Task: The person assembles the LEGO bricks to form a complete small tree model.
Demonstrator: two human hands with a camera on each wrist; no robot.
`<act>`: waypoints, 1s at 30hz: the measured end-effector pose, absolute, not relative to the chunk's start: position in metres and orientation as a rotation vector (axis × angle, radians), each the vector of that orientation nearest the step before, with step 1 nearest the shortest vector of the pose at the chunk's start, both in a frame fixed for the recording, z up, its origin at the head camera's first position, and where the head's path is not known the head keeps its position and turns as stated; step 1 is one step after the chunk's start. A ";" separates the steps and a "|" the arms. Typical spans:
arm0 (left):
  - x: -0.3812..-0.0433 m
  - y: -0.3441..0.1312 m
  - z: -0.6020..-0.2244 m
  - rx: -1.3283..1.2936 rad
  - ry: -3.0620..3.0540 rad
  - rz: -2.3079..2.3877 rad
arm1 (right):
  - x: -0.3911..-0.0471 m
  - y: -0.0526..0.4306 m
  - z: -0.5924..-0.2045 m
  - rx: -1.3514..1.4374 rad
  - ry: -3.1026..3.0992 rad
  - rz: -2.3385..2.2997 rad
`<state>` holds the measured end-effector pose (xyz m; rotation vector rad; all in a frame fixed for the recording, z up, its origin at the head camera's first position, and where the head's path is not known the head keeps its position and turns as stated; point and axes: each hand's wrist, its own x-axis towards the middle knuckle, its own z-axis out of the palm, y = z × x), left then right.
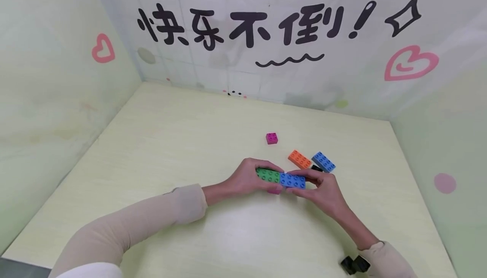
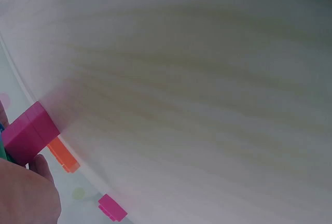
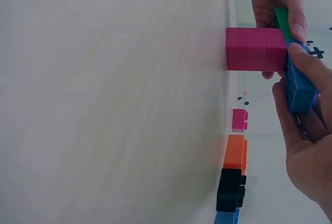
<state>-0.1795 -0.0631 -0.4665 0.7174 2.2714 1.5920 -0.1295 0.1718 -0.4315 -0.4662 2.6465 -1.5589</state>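
Note:
A stack of pink bricks (image 3: 246, 49) stands upright on the table, with a green brick (image 1: 268, 175) and a blue brick (image 1: 292, 180) lying end to end at its top. My left hand (image 1: 246, 177) grips the green brick from the left, thumb on the near side and fingers on the far side. From the right, my right hand (image 1: 325, 191) pinches the blue brick between thumb and fingers. That brick sticks out past the stack in the right wrist view. In the left wrist view the left hand (image 2: 28, 193) is partly cut off beside the stack.
Behind the hands lie an orange brick (image 1: 299, 159), a second blue brick (image 1: 324, 162) and a black brick (image 3: 229, 190). Farther back sits a small pink brick (image 1: 272, 138). Black pieces (image 1: 354, 265) lie by the right sleeve. A printed sheet (image 1: 213, 70) walls the table's back.

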 end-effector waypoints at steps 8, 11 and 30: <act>-0.179 -0.067 -0.470 0.676 2.253 1.635 | -0.138 0.181 -0.453 -0.469 2.625 -1.581; -0.179 -0.066 -0.471 0.684 2.252 1.636 | -0.145 0.192 -0.461 -0.513 2.522 -1.679; -0.177 -0.065 -0.467 0.613 2.228 1.656 | -0.188 0.223 -0.475 -0.296 2.719 -1.683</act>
